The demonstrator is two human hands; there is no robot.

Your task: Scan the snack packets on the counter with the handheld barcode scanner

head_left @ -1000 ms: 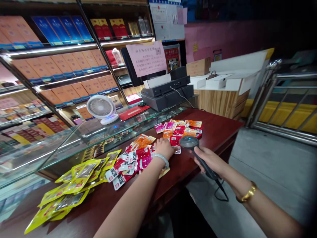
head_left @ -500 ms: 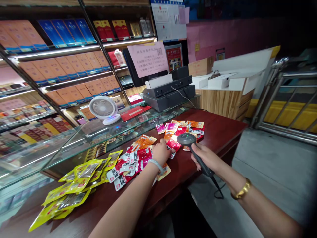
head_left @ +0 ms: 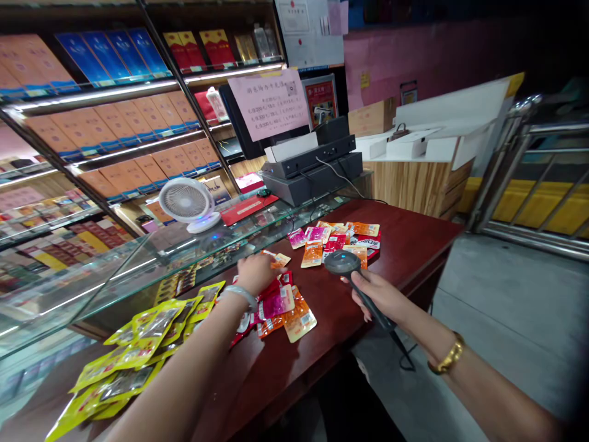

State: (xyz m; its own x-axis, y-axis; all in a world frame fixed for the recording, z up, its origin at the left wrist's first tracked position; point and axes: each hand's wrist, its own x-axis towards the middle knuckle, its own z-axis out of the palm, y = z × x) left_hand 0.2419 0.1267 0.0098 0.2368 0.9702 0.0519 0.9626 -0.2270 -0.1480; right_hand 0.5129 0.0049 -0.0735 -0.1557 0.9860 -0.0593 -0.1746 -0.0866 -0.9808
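My right hand (head_left: pixel 380 294) grips the handle of a dark barcode scanner (head_left: pixel 343 262), held head-forward over the counter with its cord hanging below. Under and behind the scanner head lies a loose group of small foil snack packets (head_left: pixel 313 253) in orange, red and magenta. To the left, my left hand (head_left: pixel 256 273) is on a second pile, fingers curled down at an orange packet (head_left: pixel 280 260); the fingertips are partly hidden. Red, magenta and orange packets (head_left: pixel 280 302) lie below this hand. Yellow snack bags (head_left: pixel 151 325) are heaped left of my forearm.
The dark red counter (head_left: pixel 335 307) adjoins a glass display case (head_left: pixel 151 261). A white fan (head_left: pixel 188 201), a red folder (head_left: pixel 248 210) and a cash drawer (head_left: pixel 317 178) stand on the glass. Metal railings (head_left: pixel 538 178) are at the right.
My left hand has moved left, away from the scanner, to the left pile. A red packet that it held near the scanner is out of it. The scanner has shifted slightly left; its light differs.
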